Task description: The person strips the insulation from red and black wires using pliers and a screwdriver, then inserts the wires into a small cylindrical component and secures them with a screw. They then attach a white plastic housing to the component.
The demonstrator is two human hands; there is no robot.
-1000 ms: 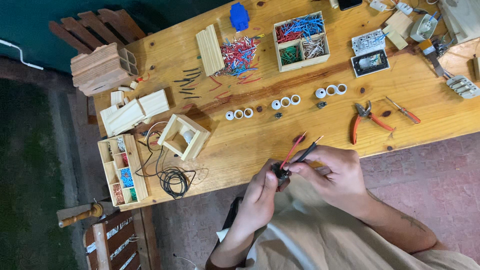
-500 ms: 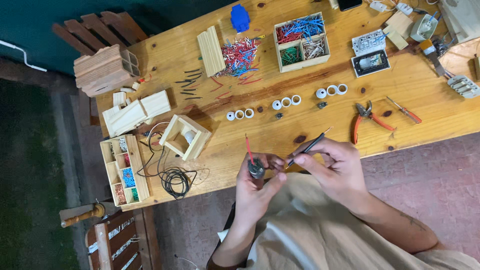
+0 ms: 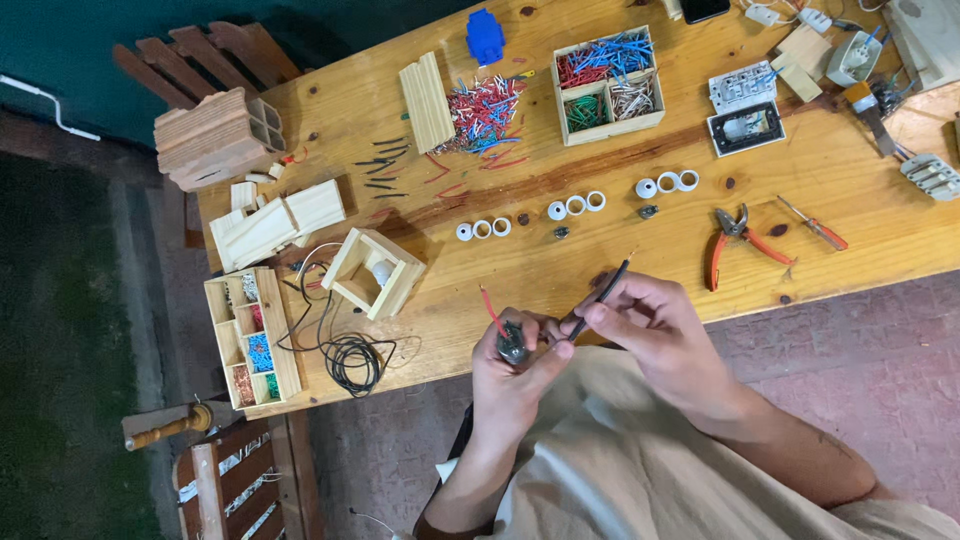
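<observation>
Left hand (image 3: 515,370): I see its fingers clamped round a small dark socket (image 3: 513,347).
Right hand (image 3: 655,330): fingertips pinched on a black wire (image 3: 598,300), its lower end at the socket.
Red wire (image 3: 492,311): already standing out of the socket, beyond the left fingertips.
Progress: I judge one wire seated, the black one not yet.

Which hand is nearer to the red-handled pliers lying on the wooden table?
Right. The right hand, pinching a thin black wire, lies just below-left of the red-handled pliers. The left hand, holding a small dark part, sits farther left, beyond the right hand.
</observation>
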